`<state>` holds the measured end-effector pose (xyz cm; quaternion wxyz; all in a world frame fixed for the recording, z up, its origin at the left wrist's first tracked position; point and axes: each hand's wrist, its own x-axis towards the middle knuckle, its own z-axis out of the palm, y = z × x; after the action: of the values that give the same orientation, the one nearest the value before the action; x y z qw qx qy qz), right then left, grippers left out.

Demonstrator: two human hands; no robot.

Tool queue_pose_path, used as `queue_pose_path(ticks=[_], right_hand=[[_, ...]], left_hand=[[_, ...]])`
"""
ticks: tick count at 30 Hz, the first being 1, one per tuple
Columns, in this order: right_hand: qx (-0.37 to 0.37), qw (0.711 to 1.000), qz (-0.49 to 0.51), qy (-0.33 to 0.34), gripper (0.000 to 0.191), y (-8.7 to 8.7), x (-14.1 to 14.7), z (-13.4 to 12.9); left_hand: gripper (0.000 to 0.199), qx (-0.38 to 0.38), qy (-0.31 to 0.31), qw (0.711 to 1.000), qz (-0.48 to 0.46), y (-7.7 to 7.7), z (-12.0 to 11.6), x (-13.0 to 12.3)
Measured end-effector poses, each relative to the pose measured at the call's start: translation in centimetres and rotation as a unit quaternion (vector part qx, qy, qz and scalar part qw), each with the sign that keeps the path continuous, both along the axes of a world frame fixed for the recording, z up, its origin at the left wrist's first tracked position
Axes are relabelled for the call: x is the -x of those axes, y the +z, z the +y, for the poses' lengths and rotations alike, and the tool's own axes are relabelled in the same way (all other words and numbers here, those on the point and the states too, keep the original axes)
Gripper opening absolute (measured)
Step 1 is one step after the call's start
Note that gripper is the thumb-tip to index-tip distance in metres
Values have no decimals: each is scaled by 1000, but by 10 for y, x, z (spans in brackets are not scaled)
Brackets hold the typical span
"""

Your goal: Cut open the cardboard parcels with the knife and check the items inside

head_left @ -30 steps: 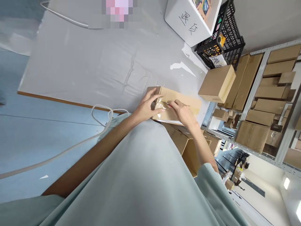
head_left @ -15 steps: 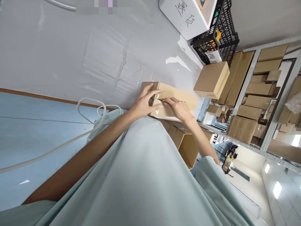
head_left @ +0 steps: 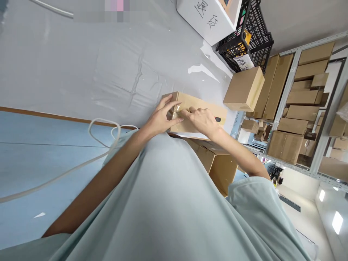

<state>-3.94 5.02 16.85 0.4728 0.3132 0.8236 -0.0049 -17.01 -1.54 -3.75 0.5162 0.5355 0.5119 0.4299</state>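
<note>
Black-ended, a tool (head_left: 218, 119) is being clasped in the right grip (head_left: 200, 119) over a cardboard box (head_left: 187, 100), which is being touched by the spread left grip (head_left: 160, 117) and supported by the counter (head_left: 108, 61), near another carton (head_left: 241, 88).

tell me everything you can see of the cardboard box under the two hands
The cardboard box is plain brown, oblong and flat-sided, lying on the grey tabletop close to its near edge. Shiny clear tape shows at its left end. The upper face looks closed, though hands hide part of it. The left grip rests with spread fingers around that end; the right grip, with a black-and-red tool poking out, is over the upper face. Its contents are hidden.
</note>
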Motion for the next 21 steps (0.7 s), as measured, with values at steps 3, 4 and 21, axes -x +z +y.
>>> queue_pose_path(ticks=[3, 4, 21], right_hand=[[-16, 1000, -22, -13, 52, -2, -25, 1], [-21, 999, -27, -18, 52, -2, -36, 2], [-25, 996, 68, -45, 53, -18, -132, 14]], left_hand=[[79, 5, 1, 1000, 5, 1, -2, 0], [79, 6, 3, 1000, 5, 2, -3, -1], [67, 5, 152, 972, 179, 51, 8, -43]])
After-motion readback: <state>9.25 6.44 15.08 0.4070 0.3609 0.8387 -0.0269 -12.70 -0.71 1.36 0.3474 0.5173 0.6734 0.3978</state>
